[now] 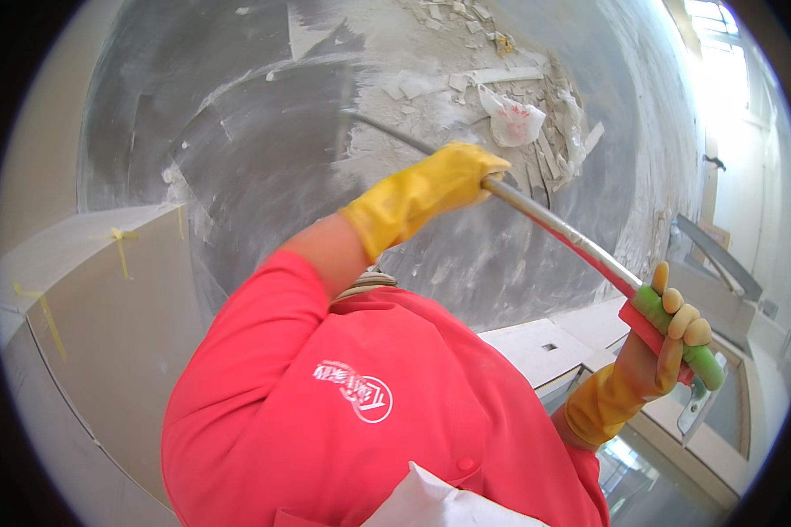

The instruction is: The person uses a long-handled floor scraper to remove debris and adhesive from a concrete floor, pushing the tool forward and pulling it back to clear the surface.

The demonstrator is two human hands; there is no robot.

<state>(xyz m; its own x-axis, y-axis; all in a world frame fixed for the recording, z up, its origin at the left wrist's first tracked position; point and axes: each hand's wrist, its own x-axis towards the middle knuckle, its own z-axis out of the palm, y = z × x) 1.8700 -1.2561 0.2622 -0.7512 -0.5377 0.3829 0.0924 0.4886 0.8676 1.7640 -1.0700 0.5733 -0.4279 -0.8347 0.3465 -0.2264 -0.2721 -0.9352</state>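
Observation:
Both my hands wear yellow rubber gloves and hold one long metal pole (570, 236). My left hand (438, 184) is wrapped around the middle of the pole. Higher up, at its upper end, my right hand (673, 329) grips the green handle sleeve (705, 367), with a red piece (643, 326) beside it. The pole slants down and away to the dusty grey floor (270, 145). Its far end meets a narrow, blurred head (344, 115), whose kind I cannot tell. Just beyond the pole lies pale dust with broken debris (428, 89).
A white plastic bag (513, 118) with red print lies among broken strips and rubble. At left stands a pale box-like structure (125, 283) with yellow tape (124, 250). Framed panels (692, 421) and a metal door handle (695, 403) are close by my right arm.

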